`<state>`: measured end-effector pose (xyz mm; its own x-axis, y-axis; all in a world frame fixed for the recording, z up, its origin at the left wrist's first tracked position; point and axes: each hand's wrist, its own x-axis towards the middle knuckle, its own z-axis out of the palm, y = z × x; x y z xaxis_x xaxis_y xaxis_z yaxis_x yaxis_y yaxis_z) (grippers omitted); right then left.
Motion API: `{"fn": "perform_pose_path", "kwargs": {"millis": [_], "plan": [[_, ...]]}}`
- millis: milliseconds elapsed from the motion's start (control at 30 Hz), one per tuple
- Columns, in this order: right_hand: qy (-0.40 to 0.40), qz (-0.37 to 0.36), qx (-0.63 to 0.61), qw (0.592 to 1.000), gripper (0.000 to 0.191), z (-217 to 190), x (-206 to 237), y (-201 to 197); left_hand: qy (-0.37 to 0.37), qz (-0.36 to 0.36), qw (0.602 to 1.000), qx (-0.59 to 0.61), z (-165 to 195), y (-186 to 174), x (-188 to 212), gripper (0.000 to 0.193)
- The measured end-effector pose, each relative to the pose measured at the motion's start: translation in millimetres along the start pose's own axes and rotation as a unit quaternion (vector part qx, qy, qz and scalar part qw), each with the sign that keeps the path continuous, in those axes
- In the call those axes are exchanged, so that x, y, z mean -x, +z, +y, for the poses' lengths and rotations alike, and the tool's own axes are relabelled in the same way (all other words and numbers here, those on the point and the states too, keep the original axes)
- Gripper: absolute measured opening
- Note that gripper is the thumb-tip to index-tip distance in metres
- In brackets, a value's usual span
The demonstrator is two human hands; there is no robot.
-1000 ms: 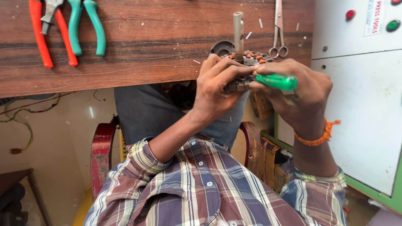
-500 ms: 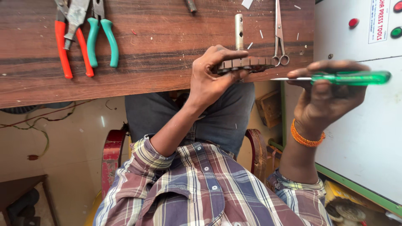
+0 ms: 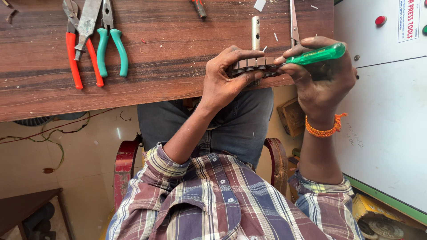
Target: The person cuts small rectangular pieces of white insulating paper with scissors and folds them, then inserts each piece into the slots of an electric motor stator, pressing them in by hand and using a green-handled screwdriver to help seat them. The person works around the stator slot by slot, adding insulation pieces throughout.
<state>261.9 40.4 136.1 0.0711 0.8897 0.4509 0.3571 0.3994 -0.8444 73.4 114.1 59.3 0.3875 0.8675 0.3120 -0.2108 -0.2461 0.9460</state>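
Left hand grasps a dark segmented strip, a row of small blocks, with thumb beneath and fingers curled over its top; the strip is held level just above the near edge of the wooden desk, toward its right end. Right hand is clenched around a green-handled screwdriver, handle lying across the fingers, tip end pointing left and meeting the right end of the strip; the tip itself is hidden between fingers and strip. An orange bracelet sits on the right wrist. Behind the strip a pale metal rod lies on the desk, running away from the near edge, and just right of it a pair of scissors reaches to the far edge. Toward the far left corner lie red-handled pliers, a flat grey metal tool across them, and teal-handled pliers just beside. Right of the desk stands a white cabinet with a red button. Plaid shirt sleeves and dark trousers show below the desk edge.
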Motion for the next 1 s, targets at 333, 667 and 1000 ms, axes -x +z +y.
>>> {"fn": "perform_pose_path", "kwargs": {"millis": [333, 667, 1000], "plan": [[-0.008, 0.227, -0.439, 0.869, 0.041, 50.3, 26.5, -2.5, 0.049, -0.114, 0.992, 0.006, -13.8, -22.5, -22.1, 0.036], [-0.010, 0.181, -0.722, 0.667, 0.033, 82.1, 29.5, 40.2, 0.043, 0.023, 0.954, -0.296, -5.0, 10.2, -24.6, 0.056], [-0.019, 0.117, -0.826, 0.551, 0.033, 102.7, -0.6, 63.3, 0.072, -0.059, 0.957, -0.275, 13.1, 4.2, -1.8, 0.073]]}}
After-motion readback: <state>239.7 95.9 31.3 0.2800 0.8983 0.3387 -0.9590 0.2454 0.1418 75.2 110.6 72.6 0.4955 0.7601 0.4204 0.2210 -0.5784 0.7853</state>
